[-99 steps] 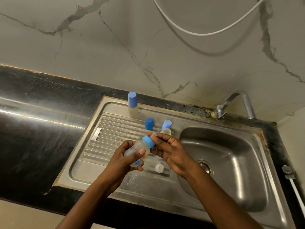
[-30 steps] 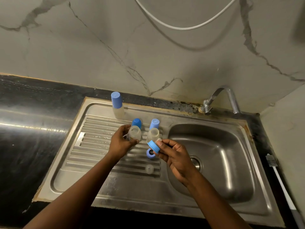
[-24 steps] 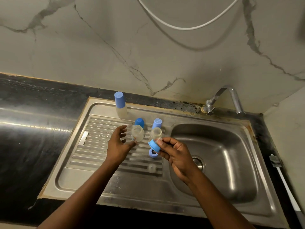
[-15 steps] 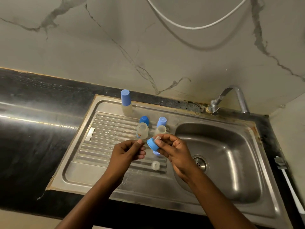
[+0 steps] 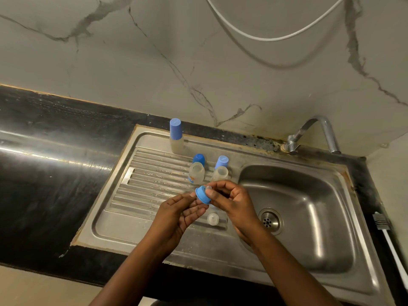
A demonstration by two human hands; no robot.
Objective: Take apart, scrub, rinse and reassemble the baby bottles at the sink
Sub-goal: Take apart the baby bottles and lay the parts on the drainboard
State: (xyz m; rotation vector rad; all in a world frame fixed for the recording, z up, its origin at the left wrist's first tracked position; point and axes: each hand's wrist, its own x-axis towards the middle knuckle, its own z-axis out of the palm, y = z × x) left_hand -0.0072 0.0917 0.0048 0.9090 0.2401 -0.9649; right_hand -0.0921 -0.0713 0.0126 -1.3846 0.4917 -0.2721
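Blue collar ring (image 5: 202,195) sits pinched in my right hand (image 5: 231,202) over the middle of the drainboard (image 5: 136,195); my left hand (image 5: 178,215) lies beneath, fingers straight. I'd press the teat (image 5: 208,187) out squarely, avoiding a tear.

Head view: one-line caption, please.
Right hand pinches a blue bottle collar above the drainboard, left hand open beside it.

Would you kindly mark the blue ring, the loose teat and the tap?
blue ring (image 5: 201,195), head view, on its outer side.
loose teat (image 5: 213,218), head view, on its top.
tap (image 5: 328,131), head view, on its curved pipe.
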